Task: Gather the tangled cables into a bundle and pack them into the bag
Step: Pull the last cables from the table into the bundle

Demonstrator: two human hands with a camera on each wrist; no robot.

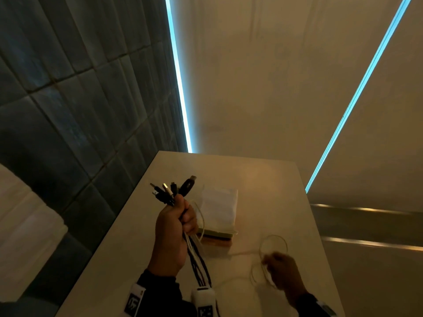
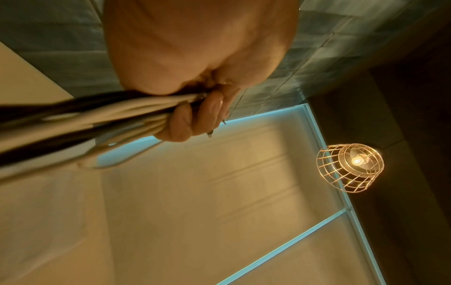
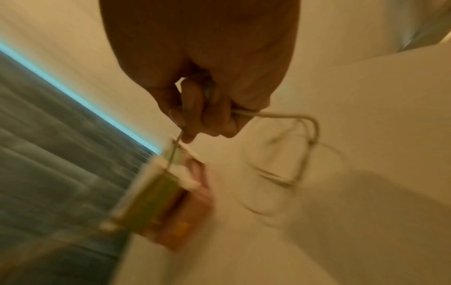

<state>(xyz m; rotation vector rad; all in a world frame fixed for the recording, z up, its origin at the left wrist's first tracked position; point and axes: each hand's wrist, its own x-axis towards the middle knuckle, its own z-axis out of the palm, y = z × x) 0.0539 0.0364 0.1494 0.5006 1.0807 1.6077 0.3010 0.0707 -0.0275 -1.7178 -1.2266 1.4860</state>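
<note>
My left hand (image 1: 177, 221) is raised over the white table (image 1: 128, 248) and grips a bundle of black and white cables (image 1: 198, 257), with their plugs (image 1: 174, 187) fanning out above the fist. In the left wrist view the fingers (image 2: 192, 119) curl round the same cable bundle (image 2: 102, 115). My right hand (image 1: 280, 267), lower right, pinches a thin white cable (image 1: 273, 242) that loops above and below it; the right wrist view shows this white cable (image 3: 288, 116) running through the curled fingers (image 3: 219, 115). A white bag (image 1: 219, 208) lies flat behind the left hand.
The white bag rests on a green-and-orange flat stack (image 1: 219, 236), seen blurred in the right wrist view as a stack (image 3: 156, 204). A grey tiled wall (image 1: 80, 99) stands left of the table. A lit wire cage lamp (image 2: 350, 167) hangs overhead.
</note>
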